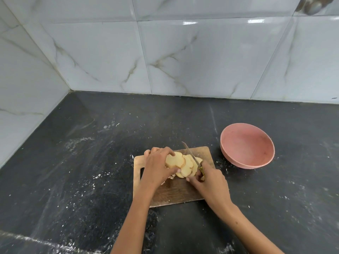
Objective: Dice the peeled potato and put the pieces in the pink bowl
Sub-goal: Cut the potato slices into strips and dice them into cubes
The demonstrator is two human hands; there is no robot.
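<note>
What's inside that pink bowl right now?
The pink bowl looks empty: its bare inner wall and bottom show, with no potato pieces. The potato slices lie on the cutting board. The near rim hides a thin strip of the inside.

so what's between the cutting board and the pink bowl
Only bare dark countertop with a few white specks separates the cutting board from the pink bowl, as the head view shows.

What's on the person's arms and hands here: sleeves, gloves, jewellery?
Nothing worn that shows. Both forearms are bare from the bottom edge of the frame up to the wrists, with no sleeve cuffs in view. The left hand and right hand have no gloves, and no rings, bracelets or watch are visible. Fingernails look short and unpainted.
</note>
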